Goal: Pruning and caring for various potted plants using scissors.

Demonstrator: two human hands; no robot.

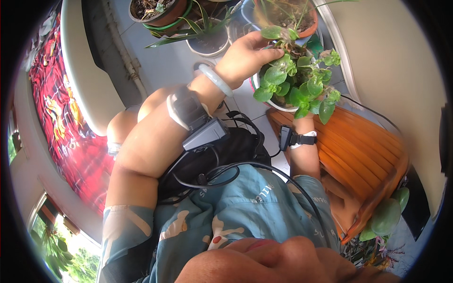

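A bushy plant with rounded green leaves (302,94) grows in a white pot (279,105) at the upper right of centre. My left hand (245,59), with a pale bangle on the wrist, reaches in from the left. Its thumb and index finger close among the leaves and stems at the plant's far left side; foliage covers part of the grip. My right hand (306,121) comes up from below to the pot's near side. Leaves and the pot hide its fingers, so its hold cannot be made out. Each forearm wears a strapped grey device (206,133).
Beyond stand an orange pot (309,29), a spiky-leaved plant (203,30) and a brown pot (163,14). An orange slatted wooden seat (363,151) is at the right. A black cable (292,181) loops across my lap. Red patterned cloth (71,127) lies left.
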